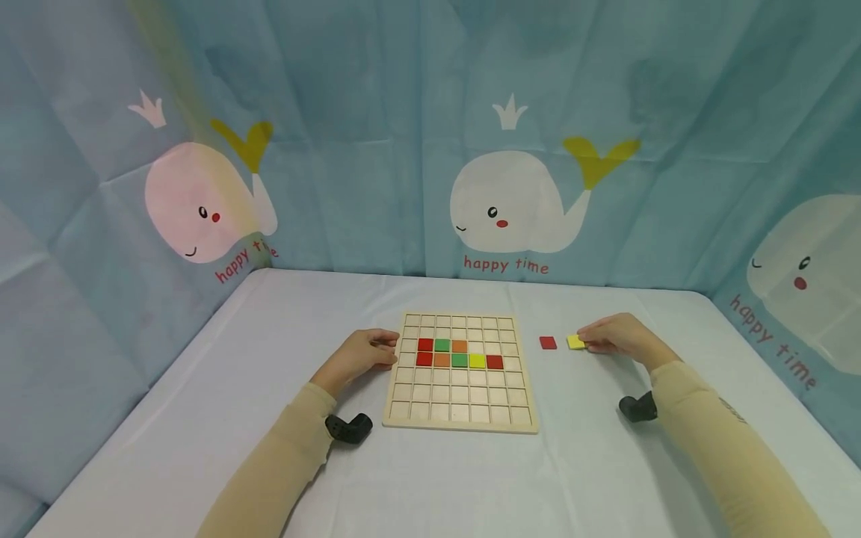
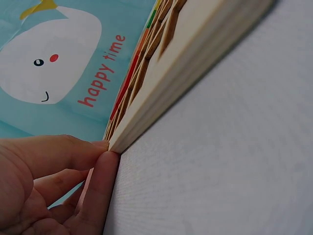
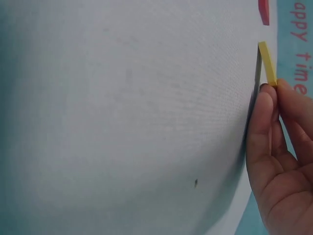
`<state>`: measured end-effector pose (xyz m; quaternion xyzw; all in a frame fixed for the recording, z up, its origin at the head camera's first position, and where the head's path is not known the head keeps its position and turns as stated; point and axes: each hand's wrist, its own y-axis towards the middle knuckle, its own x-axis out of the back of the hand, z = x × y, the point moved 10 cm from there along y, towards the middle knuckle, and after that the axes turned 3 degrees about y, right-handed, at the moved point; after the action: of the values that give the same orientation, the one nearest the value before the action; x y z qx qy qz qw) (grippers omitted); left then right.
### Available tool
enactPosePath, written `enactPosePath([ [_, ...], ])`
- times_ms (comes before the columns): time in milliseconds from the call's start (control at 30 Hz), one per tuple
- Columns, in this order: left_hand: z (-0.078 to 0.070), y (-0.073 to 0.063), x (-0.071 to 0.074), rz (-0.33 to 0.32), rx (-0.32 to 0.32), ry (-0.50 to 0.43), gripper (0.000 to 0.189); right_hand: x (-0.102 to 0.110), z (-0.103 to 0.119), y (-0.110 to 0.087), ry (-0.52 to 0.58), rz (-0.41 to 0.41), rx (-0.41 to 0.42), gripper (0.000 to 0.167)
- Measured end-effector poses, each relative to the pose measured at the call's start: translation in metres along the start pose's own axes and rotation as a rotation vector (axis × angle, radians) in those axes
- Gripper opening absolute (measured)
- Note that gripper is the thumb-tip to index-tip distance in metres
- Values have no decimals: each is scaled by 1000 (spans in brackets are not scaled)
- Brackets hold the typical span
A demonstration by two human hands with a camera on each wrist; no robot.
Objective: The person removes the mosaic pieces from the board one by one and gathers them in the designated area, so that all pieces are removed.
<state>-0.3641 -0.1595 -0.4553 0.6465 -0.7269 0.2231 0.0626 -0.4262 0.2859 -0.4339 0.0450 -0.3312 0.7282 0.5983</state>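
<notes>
A wooden grid board (image 1: 464, 412) lies flat on the table, with several square tiles seated in two of its rows. The upper of these rows has a red, a green (image 1: 442, 345) and an orange tile; the lower has red, orange, green, yellow (image 1: 477, 361) and red. At the board's left edge, my left hand (image 1: 366, 351) pinches the rim between thumb and finger, seen close up in the left wrist view. My right hand (image 1: 615, 335) pinches a yellow tile (image 3: 267, 65) by one edge, tilted just over the cloth. Left of it lies a loose red tile (image 1: 548, 343).
White cloth (image 1: 269, 448) covers the table. Behind and at the sides hangs a blue curtain (image 1: 377, 194) printed with whales. A dark wrist device (image 1: 350, 428) sits at the left sleeve, another (image 1: 637, 408) at the right sleeve.
</notes>
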Motion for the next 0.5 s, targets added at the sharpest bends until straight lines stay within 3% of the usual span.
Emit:
enactPosePath([
  [500, 1, 0, 0, 0, -4, -3, 51, 0, 3, -2, -46, -11, 3, 47],
])
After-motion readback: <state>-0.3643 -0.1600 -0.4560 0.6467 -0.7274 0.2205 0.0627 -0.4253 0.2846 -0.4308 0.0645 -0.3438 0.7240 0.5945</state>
